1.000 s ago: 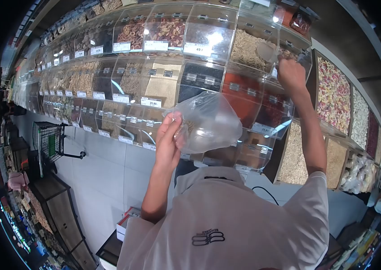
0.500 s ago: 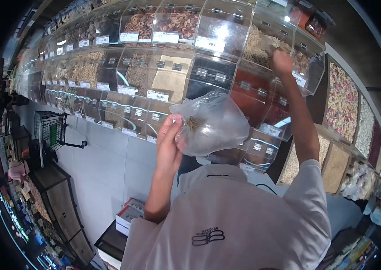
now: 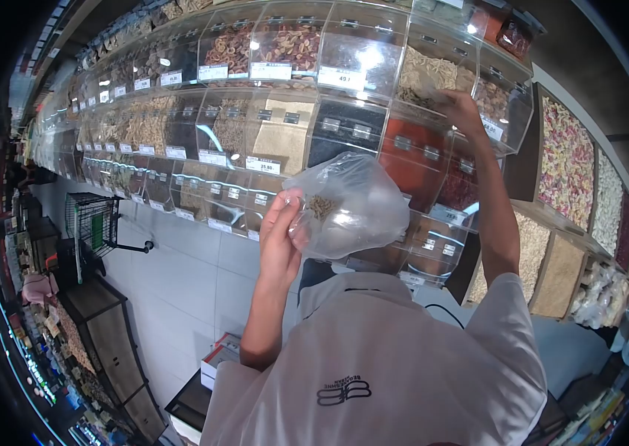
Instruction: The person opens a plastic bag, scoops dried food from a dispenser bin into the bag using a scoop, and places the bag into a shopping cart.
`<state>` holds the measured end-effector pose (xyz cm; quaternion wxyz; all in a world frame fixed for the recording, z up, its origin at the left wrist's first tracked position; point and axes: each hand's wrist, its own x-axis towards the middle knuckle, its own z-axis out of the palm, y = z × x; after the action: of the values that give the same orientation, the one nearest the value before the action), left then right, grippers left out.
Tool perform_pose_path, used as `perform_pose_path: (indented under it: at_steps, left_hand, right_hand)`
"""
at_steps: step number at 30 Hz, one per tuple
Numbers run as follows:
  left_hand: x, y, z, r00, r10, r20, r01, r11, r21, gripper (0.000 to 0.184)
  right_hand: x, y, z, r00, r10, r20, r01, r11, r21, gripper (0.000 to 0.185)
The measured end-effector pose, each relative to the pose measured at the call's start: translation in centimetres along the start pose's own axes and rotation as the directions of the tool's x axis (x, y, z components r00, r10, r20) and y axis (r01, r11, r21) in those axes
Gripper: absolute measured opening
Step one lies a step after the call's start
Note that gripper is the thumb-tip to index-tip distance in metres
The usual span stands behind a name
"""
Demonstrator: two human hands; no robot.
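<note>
Shop floor: pale tiles [image 3: 180,279] stretch off to the left, where a wire shopping cart [image 3: 95,223] stands well apart from the person.
Bin wall: clear-fronted bins climb in rows ahead of us, most with white price tags along their edges.
Left hand: this hand [image 3: 281,223] is pinched tight, thumb against fingers, on the gathered edge of a bag, out in front of the lower bins.
Plastic bag: thin, clear and puffed out, the bag [image 3: 366,212] hangs to the right of the pinching fingers, before the black bin [image 3: 348,128].
Brown clump: a little heap of dried bits [image 3: 320,207] lies within the bag, close to the pinched edge.
Right hand: reaching far forward with the arm stretched out, this hand [image 3: 461,111] has its fingers curled closed at the front of the pale-strip bin [image 3: 435,68].
Clear scoop: the fingers seem to grip a see-through scoop [image 3: 421,88], though the shiny plastic makes its outline hard to trust.
Neighbouring bins: orange-red contents [image 3: 412,152] sit just below the pale strips; pink and yellow petals [image 3: 567,156] fill a tray farther right.
</note>
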<state>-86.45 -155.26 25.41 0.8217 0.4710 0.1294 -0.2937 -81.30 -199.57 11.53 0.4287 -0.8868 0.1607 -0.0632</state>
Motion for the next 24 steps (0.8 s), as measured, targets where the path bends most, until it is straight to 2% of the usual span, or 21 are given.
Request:
perform_pose_path:
  at_steps: [2, 5, 8, 11, 14, 17, 20, 23, 24]
  left_hand:
    - [-0.2, 0.1, 0.0, 1.000, -0.003, -0.007, 0.003, 1.000, 0.007, 0.016]
    - [-0.1, 0.1, 0.0, 1.000, -0.005, 0.012, 0.005, 1.000, 0.009, 0.020]
    - [-0.3, -0.1, 0.0, 1.000, -0.011, 0.028, 0.010, 0.999, 0.034, 0.025]
    - [-0.2, -0.3, -0.2, 0.999, -0.015, 0.037, 0.012, 0.997, 0.070, 0.030]
    - [-0.4, -0.3, 0.1, 0.999, -0.014, 0.045, 0.011, 0.998, 0.065, 0.029]
    - [-0.6, -0.5, 0.2, 0.999, -0.009, 0.051, 0.006, 0.999, 0.050, 0.026]
    - [-0.6, -0.6, 0.2, 0.999, -0.010, 0.046, 0.008, 0.999, 0.046, 0.027]
    - [-0.5, -0.6, 0.2, 0.999, -0.001, 0.040, 0.000, 0.999, 0.033, 0.029]
    - [-0.5, -0.6, 0.2, 0.999, 0.000, 0.042, -0.001, 1.000, 0.025, 0.030]
  right_hand:
    - [-0.3, 1.6, 0.1, 1.000, 0.002, -0.027, 0.005, 0.972, 0.235, 0.038]
    - [-3.2, -2.5, -1.1, 0.985, 0.171, 0.000, -0.156, 0.900, 0.407, 0.040]
    - [-4.7, -1.4, -1.4, 0.984, 0.179, -0.020, -0.147, 0.861, 0.488, 0.040]
    - [-6.3, -2.6, -1.9, 0.975, 0.214, -0.059, -0.157, 0.856, 0.493, 0.041]
    - [-7.7, -1.9, -2.5, 0.985, 0.153, -0.077, -0.095, 0.865, 0.493, 0.041]
    - [-10.2, -4.6, -4.4, 0.977, 0.192, -0.091, -0.139, 0.902, 0.408, 0.042]
    - [-13.4, -8.3, -7.1, 0.995, 0.095, 0.014, -0.094, 0.929, 0.359, 0.042]
    - [-16.0, -13.3, -9.0, 0.984, 0.035, 0.177, -0.079, 0.965, 0.251, 0.042]
    - [-16.5, -14.1, -9.0, 0.971, -0.020, 0.239, -0.046, 0.962, 0.267, 0.044]
